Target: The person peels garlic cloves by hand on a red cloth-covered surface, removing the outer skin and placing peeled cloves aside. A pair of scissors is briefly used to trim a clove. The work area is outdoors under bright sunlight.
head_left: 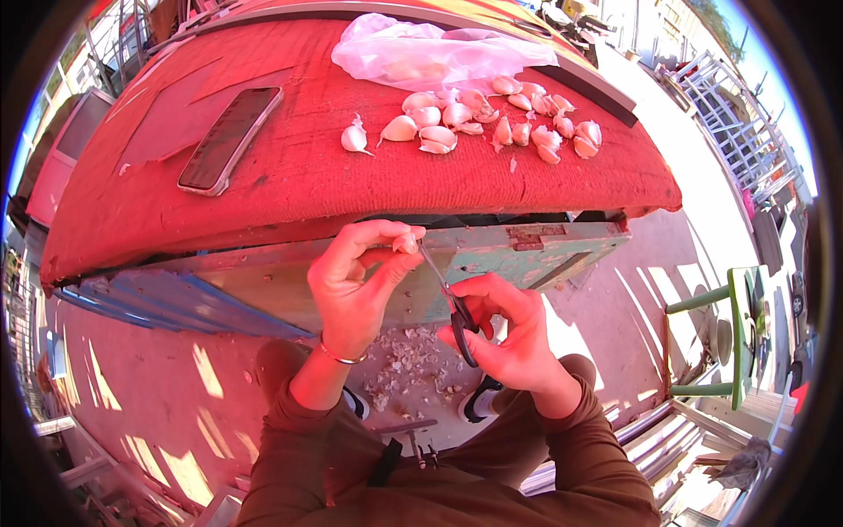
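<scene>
Between the thumb and fingers of my left hand is a garlic clove, held just beyond the table's front edge. My right hand grips a pair of scissors by dark handles, and the metal blades point up to the clove. Whether the blades touch it or stop just short, I cannot tell. On the red-covered table lie several loose garlic cloves, with one clove apart to their left. Behind them rests a thin pinkish plastic bag, with some pale shapes showing through.
A phone lies on the table's left side. Garlic peelings are scattered on the ground between my feet. To the right stands a green chair, with stacked metal bars near it. White metal frames lean farther back.
</scene>
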Tool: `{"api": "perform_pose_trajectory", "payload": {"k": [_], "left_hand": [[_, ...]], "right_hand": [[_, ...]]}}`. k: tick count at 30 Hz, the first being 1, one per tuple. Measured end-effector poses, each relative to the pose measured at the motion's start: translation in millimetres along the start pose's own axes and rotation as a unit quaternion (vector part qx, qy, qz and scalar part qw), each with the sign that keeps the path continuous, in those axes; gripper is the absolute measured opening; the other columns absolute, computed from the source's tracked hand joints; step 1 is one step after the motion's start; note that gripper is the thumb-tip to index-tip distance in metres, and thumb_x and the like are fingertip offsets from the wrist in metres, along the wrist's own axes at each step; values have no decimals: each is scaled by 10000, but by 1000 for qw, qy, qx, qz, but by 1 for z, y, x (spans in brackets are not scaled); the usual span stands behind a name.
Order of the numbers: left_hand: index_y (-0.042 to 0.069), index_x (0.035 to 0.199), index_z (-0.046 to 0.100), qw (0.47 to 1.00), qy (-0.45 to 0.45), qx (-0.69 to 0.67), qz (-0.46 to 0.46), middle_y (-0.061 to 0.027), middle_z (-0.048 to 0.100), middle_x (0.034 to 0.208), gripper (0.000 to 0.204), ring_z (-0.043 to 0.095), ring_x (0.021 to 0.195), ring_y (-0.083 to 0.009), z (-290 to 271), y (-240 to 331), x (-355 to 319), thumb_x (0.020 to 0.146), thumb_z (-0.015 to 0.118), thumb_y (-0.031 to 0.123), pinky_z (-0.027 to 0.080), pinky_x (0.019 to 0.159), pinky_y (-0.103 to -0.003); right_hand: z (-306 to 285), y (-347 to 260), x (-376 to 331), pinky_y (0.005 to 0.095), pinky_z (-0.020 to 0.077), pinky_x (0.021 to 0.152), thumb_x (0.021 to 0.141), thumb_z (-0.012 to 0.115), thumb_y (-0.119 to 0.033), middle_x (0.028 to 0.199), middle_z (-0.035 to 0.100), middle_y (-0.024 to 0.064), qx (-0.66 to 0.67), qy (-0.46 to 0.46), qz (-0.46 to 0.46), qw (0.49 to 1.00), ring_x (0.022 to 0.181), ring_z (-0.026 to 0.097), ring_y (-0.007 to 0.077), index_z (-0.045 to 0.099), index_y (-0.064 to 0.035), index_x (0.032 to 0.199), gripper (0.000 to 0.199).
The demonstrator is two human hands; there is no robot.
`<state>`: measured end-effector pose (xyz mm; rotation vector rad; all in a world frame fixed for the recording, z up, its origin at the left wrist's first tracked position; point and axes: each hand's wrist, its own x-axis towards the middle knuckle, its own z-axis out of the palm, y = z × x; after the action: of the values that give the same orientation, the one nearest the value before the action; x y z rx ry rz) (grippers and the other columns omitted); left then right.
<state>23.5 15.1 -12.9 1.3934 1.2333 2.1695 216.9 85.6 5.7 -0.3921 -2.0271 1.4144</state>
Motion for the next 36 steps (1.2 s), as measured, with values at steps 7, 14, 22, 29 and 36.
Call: {"api": "perform_pose_trajectory", "payload": {"k": [7,14,22,29,36], "left_hand": [[-59,1075,670,999,-12,25,32,-100,663,1068,256,665,937,-147,3,3,0,848,758,-140,599,853,-291],[-57,1106,671,999,-30,-15,-22,-84,669,1068,261,669,949,-133,1,11,-2,870,754,-131,581,860,-266],[-21,1263,619,972,-84,-161,-149,-137,717,1048,343,704,867,-166,11,15,-7,945,741,24,600,762,-291],[-29,1236,676,947,-110,-190,-233,-150,736,1055,285,697,836,-153,7,14,-6,974,719,75,592,753,-293],[-40,1308,652,922,-164,-224,-271,-98,732,1084,340,705,903,-140,2,5,1,988,710,59,602,808,-296]], "right_hand": [[-1,-7,3,237,487,611,769,764,84,786,717,48,-84,36,-69,993,634,647,87,670,-14,1198,449],[-64,-32,10,252,538,722,853,688,150,958,710,91,-204,233,-159,937,815,696,136,685,44,1285,444],[-201,-51,97,319,556,867,948,624,36,1052,717,135,-534,213,4,818,898,718,199,682,30,1313,370],[-193,-55,112,364,568,818,907,723,-62,944,760,194,-525,240,-5,816,850,745,296,723,53,1036,173],[-64,-52,39,245,538,721,832,744,113,966,718,65,-222,139,-176,949,838,672,123,734,-4,998,203]]}}
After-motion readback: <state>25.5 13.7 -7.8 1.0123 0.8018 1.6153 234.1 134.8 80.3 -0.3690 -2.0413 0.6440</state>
